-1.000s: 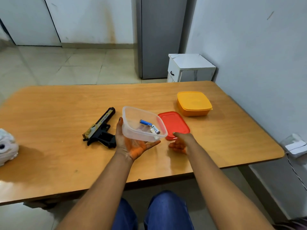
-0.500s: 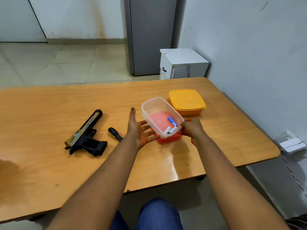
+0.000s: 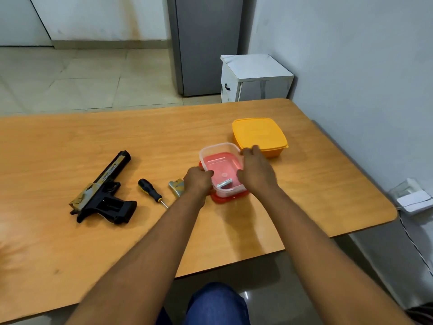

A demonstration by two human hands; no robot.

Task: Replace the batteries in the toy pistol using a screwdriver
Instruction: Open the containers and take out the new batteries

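**Clear box held on the red lid**

Clear plastic, the box point(image 3: 220, 170) sits on the red lid point(image 3: 219, 198) on the table point(image 3: 70, 254), and you have it between both hands. Your left hand point(image 3: 198, 181) curls its fingers over the box's near-left wall; your right hand point(image 3: 256, 171) curls round the right wall, fingertips reaching its far corner. Each grip is closed on the box, not spread. Inside, at the near end between your two grips, lie the batteries point(image 3: 224, 183), silvery and small; how many there are cannot be told.

Just left of your left grip lies a small gold-and-grey cover piece point(image 3: 176, 186), partly hidden behind that hand. Further left is the screwdriver point(image 3: 151, 192), black-and-yellow handle away from you, tip toward you. Beyond it, well apart from either grip, the toy pistol point(image 3: 103, 191) lies on its side, barrel pointing away. Right behind your right grip, touching or nearly touching the fingertips, stands the closed yellow box point(image 3: 260, 134).
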